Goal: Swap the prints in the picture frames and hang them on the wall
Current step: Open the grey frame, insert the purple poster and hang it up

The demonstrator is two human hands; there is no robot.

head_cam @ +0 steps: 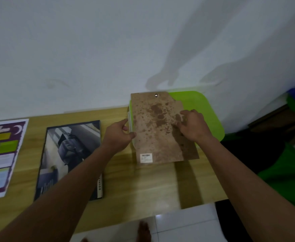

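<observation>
A stained brown backing board (pixel 156 130) with a small metal hanger at its top and a barcode sticker at its bottom lies face down over a white picture frame (pixel 129 122) on the wooden table. My left hand (pixel 119 132) grips the frame's left edge, thumb on the board. My right hand (pixel 194 125) presses its curled fingertips on the board's right side. To the left lies a black-framed print (pixel 70 159) showing a dark figure. A colourful purple-bordered print (pixel 1 156) lies loose at the far left.
A bright green tray (pixel 208 114) sits under the board's right part, by the white wall (pixel 90 58). The table's near edge (pixel 125 219) runs above a white tiled floor, where a bare foot (pixel 144 231) shows. Green and dark objects (pixel 290 165) stand at the right.
</observation>
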